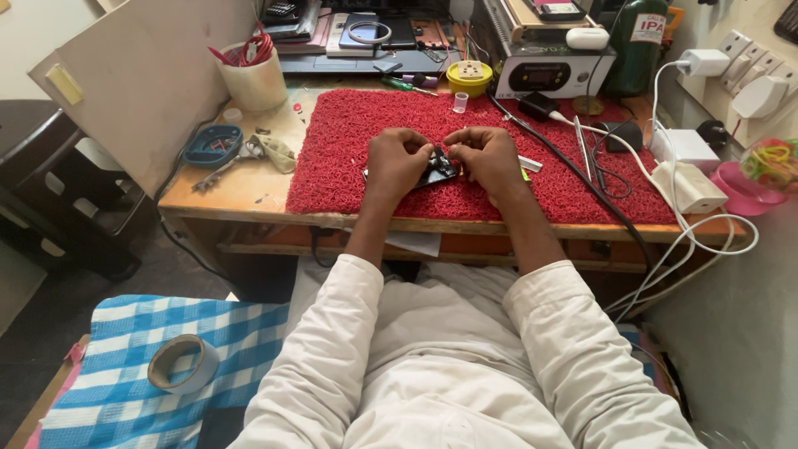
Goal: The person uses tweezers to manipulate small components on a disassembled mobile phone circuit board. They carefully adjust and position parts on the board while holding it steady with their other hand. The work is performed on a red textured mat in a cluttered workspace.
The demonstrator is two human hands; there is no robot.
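Nearest, a tape roll (183, 363) lies on a blue checked cloth (125, 374) at the lower left, beside the person's white sleeves. Past the sleeves, a wooden bench (241, 187) carries a red mat (349, 166). Both hands meet over the mat's middle: the left hand (397, 158) and the right hand (489, 158) have their fingers curled in and pinch, from either side, a small dark flat device (436, 170) that rests tilted on the mat between them. A thin pale strip (529, 164) lies just beside the right hand. Left of the mat lie a metal tool (220, 170), a crumpled rag (274, 152) and a blue dish (213, 145) of small parts. To the right, black and white cables (582, 179) cross the mat toward white chargers (686, 179) and a pink bowl (740, 187). Farther back stand a white cup (253, 79) of red-handled tools, a small clear vial (460, 101), a yellow round socket (470, 76), a box with a display (553, 73) and a green bottle (638, 41). Wall sockets (748, 71) line the right wall.
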